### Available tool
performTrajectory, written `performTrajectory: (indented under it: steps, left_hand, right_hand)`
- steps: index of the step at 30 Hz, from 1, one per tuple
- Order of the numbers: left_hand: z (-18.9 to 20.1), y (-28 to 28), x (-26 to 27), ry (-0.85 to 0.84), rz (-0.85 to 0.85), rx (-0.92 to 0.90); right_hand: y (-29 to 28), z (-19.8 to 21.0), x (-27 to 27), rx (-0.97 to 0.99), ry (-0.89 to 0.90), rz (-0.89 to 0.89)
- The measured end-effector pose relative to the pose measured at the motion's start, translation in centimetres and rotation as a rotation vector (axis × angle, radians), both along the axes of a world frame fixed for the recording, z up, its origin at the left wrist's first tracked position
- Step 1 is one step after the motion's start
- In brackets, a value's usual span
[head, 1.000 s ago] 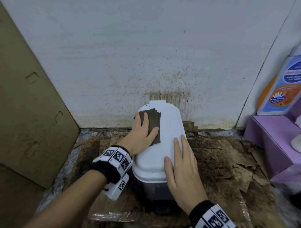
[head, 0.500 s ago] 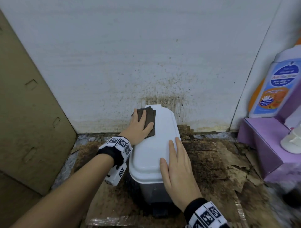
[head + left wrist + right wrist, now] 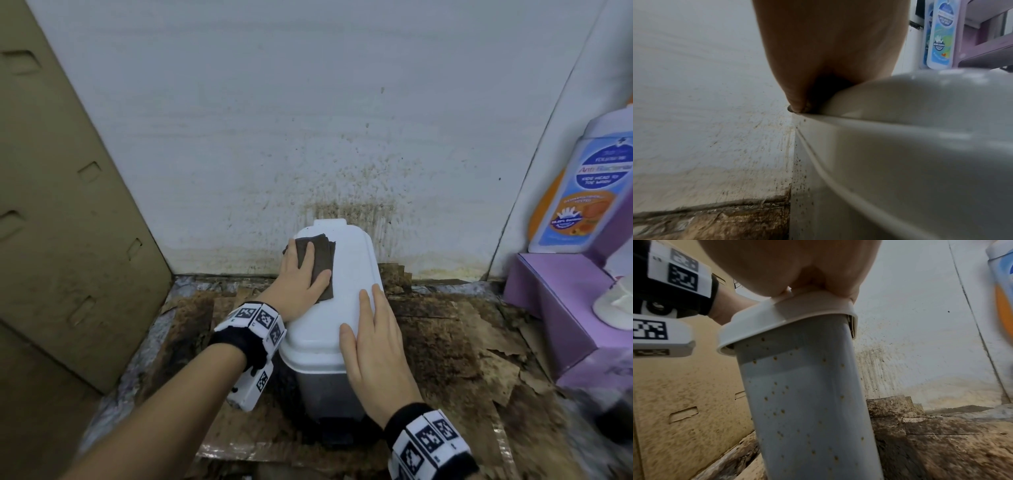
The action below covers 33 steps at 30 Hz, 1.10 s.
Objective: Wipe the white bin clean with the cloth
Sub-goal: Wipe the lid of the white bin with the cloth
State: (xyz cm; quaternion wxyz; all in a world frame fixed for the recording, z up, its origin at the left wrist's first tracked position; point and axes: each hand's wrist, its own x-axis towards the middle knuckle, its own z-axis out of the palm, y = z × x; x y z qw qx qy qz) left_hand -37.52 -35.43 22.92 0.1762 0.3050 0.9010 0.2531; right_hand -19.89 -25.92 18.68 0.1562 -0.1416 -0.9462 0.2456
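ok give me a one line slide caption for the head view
Left hand presses a dark cloth flat on the white bin lid while the right hand steadies it.

Stained white wall (image 3: 274,120), cardboard panel (image 3: 61,222) at left, purple shelf (image 3: 555,301) with wash bottle (image 3: 582,192), soiled cardboard floor (image 3: 445,342)

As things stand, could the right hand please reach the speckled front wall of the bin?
Probably yes: the right hand lies flat on the lid's near right edge, directly above the bin wall, with nothing visible between them.
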Motion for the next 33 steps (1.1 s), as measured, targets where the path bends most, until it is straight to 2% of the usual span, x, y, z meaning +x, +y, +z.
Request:
performTrajectory:
  steps: [10, 33]
  left_hand:
    - [-0.4, -0.8, 1.5, 0.002, -0.028, 0.004]
    - [0.4, 1.4, -2.1, 0.044, 0.0, -0.074]
  right_hand:
    - [-0.2, 0.1, -0.2, 0.002, -0.022, -0.03]
    - [-0.4, 0.1, -0.3, 0.003, -0.001, -0.038]
